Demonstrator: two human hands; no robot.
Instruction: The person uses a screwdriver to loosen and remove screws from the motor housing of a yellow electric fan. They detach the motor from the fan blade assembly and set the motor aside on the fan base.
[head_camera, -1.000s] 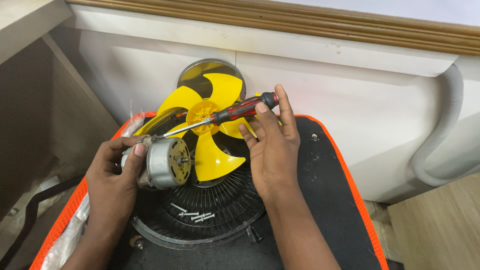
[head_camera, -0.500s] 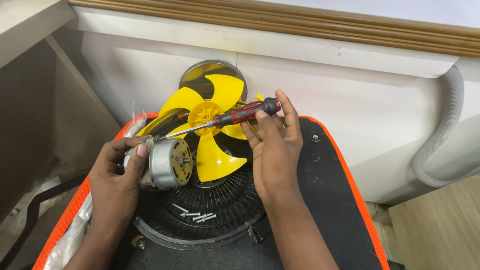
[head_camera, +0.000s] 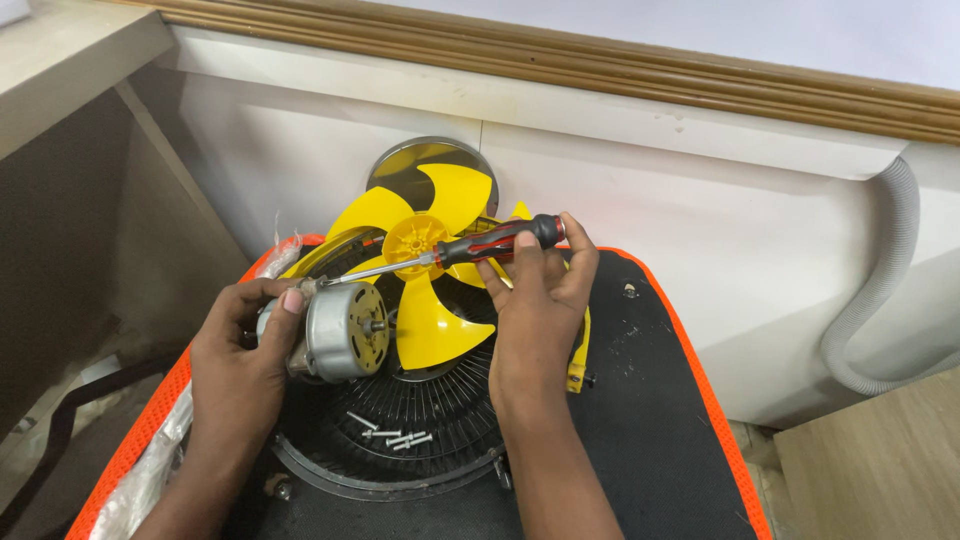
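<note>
Fingers of the left hand (head_camera: 240, 350) wrap around a small silver motor (head_camera: 335, 330), clenched on its round body, with its short shaft pointing right toward the yellow fan blade (head_camera: 425, 300). The motor hangs over the left part of a round black grille (head_camera: 400, 440), which lies flat on a black mat with an orange edge (head_camera: 690, 380). A clear plastic bag (head_camera: 150, 470) trails along the mat's left border. A few loose screws (head_camera: 395, 435) lie on the grille, just below the motor and between the 2 wrists. The right hand (head_camera: 535, 310) pinches the red and black handle of a screwdriver (head_camera: 470, 248) in its fingertips. The tool's long axis runs nearly level, sloping down to the left, and its tip meets the top of the motor beside the left thumb. The handle lies on the right, so the right hand drives while the left, nearer the tip, steadies. Behind the blade, a shiny round plate (head_camera: 400, 170) leans against the white wall. A grey ribbed hose (head_camera: 880, 300) curves down at far right.
</note>
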